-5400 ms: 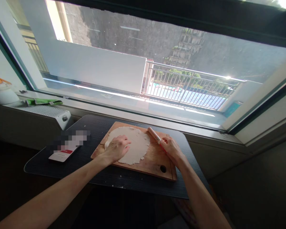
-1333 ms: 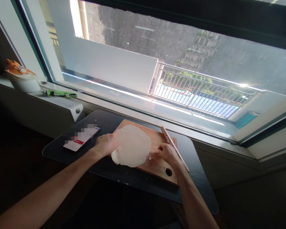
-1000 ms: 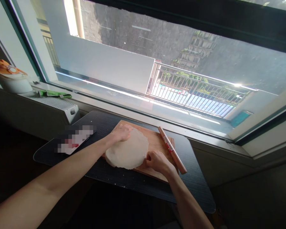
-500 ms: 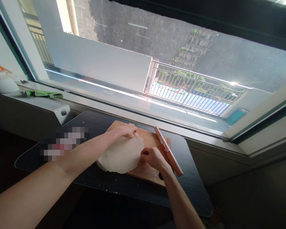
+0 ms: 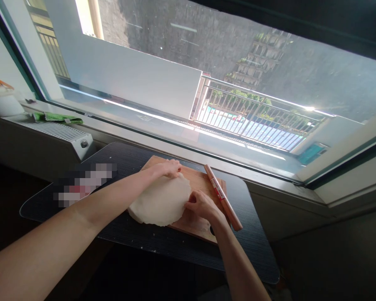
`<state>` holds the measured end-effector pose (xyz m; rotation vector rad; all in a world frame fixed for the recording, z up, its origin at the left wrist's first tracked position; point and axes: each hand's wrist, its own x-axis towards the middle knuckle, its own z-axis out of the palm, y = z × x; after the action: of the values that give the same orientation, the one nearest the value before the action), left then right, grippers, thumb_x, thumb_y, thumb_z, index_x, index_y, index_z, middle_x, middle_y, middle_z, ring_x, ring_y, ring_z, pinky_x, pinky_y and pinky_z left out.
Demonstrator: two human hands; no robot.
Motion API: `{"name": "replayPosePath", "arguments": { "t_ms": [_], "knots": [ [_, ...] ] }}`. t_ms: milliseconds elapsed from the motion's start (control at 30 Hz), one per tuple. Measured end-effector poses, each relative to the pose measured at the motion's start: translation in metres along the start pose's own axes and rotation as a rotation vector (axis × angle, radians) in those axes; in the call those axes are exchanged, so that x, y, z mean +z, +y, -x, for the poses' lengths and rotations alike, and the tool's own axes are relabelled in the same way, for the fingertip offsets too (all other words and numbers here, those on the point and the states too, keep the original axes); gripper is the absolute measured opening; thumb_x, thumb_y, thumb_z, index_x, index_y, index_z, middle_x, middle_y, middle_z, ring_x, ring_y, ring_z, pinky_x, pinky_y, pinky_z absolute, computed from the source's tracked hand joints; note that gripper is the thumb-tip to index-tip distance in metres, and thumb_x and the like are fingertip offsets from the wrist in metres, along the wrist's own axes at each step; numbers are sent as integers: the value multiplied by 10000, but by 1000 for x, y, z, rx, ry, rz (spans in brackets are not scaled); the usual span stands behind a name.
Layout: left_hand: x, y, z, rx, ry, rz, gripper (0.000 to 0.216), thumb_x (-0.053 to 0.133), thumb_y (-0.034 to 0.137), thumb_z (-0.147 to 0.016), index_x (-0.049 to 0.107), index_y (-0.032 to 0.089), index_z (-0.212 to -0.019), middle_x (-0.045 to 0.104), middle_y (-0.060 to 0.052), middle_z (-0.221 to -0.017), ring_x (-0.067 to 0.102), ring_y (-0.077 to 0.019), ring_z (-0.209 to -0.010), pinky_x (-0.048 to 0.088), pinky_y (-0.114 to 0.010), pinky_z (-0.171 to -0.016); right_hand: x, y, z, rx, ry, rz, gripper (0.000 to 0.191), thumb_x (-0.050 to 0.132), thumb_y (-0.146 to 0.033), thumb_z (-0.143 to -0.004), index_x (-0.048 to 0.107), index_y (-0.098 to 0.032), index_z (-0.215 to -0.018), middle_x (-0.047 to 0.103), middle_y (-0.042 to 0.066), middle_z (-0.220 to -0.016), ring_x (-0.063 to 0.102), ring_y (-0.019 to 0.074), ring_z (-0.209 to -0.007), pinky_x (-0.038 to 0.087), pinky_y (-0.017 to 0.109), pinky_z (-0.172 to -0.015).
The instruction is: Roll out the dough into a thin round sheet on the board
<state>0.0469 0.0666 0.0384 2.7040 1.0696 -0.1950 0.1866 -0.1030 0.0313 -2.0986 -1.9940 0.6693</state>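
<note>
A pale, rolled-out sheet of dough (image 5: 159, 201) lies over the left part of a wooden cutting board (image 5: 194, 223) and hangs past its near edge. My left hand (image 5: 171, 168) is closed at the far edge of the dough, its fingers pinching there. At the right edge my right hand (image 5: 202, 203) pinches the dough's rim between thumb and fingers. A wooden rolling pin (image 5: 223, 196) with a red and white label rests slantwise along the board's right side. My left forearm covers part of the dough's left side.
The board sits on a dark table (image 5: 138, 244) with rounded corners, against a large window. A blurred-out item (image 5: 87, 184) lies on the table's left. Beyond it stand a white radiator (image 5: 78, 144) with a green cloth (image 5: 57, 118) and a white pot (image 5: 3, 102).
Both hands keep their places on the dough's edge, with hardly any movement. The whole view has shifted very slightly.
</note>
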Motion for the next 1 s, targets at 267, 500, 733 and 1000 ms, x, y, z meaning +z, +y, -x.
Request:
{"name": "replayPosePath", "arguments": {
  "t_ms": [267,500,733,1000],
  "knots": [
    [-4,4,-11,50,-85,59,289,662,439,-743,714,198,-894,714,-96,-935,640,-259,-864,509,-395,-831,-8,16,-5,43,-41,-213,213,640,-390,-850,655,-182,-808,671,6,-746,580,128,-659,382,226,-593],
    [-10,-8,-17,117,47,219,316,485,330,-819,665,186,-1035,720,-31,-990,634,-169,-830,473,-246,-714,23,26,-7,121,241,-489,160,640,-298,-788,670,-168,-877,688,27,-776,622,149,-683,401,212,-561],
    [-12,-48,-22,-93,86,216,345,590,422,-717,702,203,-960,735,-60,-1007,646,-223,-911,470,-297,-812,23,16,-13,158,109,-568,120,599,-200,-744,633,-155,-638,638,-5,-588,592,128,-571,392,200,-511],
    [-6,-81,-10,-176,52,298,293,648,439,-621,702,191,-767,706,-33,-802,614,-190,-752,425,-250,-648,-6,22,-18,377,126,-647,140,551,-104,-774,567,-184,-660,586,-27,-468,566,106,-455,406,171,-430]
  ]
}}
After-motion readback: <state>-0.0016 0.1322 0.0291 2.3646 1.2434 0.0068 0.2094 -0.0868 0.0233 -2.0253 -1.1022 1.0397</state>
